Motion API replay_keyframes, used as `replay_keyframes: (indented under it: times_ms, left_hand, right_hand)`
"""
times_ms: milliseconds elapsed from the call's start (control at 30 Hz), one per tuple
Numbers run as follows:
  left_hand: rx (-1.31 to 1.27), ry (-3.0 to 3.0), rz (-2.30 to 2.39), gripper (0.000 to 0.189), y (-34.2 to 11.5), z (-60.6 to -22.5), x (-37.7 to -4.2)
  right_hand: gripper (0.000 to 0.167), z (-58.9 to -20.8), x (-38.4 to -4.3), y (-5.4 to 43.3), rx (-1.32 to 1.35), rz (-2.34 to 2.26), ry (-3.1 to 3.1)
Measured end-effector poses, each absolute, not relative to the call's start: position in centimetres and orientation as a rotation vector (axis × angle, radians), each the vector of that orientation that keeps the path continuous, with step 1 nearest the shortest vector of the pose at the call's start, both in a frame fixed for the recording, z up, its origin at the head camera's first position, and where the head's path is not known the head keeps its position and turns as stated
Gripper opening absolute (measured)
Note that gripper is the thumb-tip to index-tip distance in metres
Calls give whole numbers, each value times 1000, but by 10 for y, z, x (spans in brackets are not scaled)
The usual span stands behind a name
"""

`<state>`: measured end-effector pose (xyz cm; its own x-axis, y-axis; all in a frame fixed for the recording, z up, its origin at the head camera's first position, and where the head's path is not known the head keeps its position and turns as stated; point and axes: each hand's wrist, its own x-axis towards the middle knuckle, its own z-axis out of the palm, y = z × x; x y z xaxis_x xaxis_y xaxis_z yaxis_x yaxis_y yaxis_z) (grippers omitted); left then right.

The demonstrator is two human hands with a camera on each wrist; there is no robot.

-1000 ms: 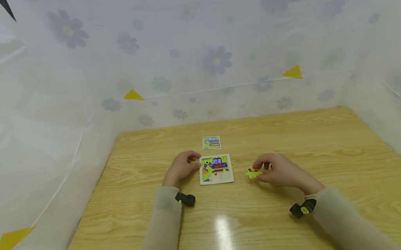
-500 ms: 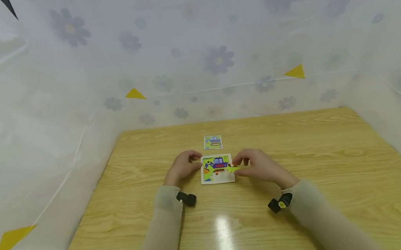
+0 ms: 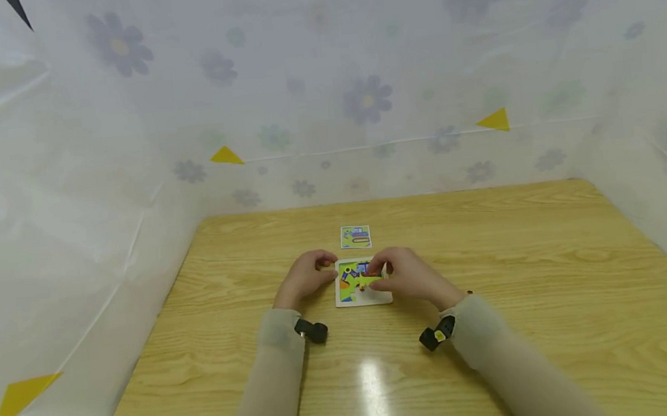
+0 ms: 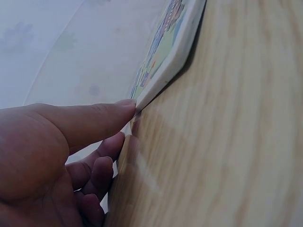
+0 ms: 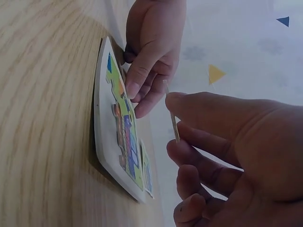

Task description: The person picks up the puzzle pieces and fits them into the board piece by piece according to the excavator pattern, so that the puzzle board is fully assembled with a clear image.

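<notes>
A puzzle board [image 3: 348, 303] with a white frame and a partly filled digger picture lies on the table. My left hand [image 3: 304, 279] is at its left side, the thumb and index fingertip touching the edge near the upper left corner. In the left wrist view the thumb [image 4: 102, 120] lies straight against the frame. Above the board's right half, my right hand [image 3: 406, 275] pinches a thin puzzle piece [image 5: 173, 118] between thumb and fingers. The right wrist view shows the piece edge-on, apart from the board; its printed face is hidden there.
A small picture card [image 3: 356, 237] of the same digger lies just behind the board. A small dark thing [image 3: 469, 292] shows behind the right wrist, mostly hidden. White flowered sheeting [image 3: 302, 106] walls the wooden table [image 3: 243, 254] at the back and sides.
My right hand has carried the puzzle piece leftward from the table beside the board to above the board's right half. The left hand has stayed at the board's left edge.
</notes>
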<state>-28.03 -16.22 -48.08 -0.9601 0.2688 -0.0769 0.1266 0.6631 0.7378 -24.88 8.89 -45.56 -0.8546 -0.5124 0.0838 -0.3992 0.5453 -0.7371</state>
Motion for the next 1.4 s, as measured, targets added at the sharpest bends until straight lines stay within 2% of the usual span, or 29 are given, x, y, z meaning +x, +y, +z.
replay_keyframes:
  times_ms: [733, 1133, 1400]
  left_hand:
    - [324, 2693, 1180, 26, -158, -483, -282]
    - [303, 2684, 1190, 25, -156, -483, -282]
    - [313, 2682, 1199, 26, -158, -484, -282]
  right_hand:
    - [19, -481, -249, 76, -726, -1114, 2615]
    - [9, -484, -248, 76, -713, -1140, 2635]
    - [9, -485, -249, 74, -654, -1169, 2635]
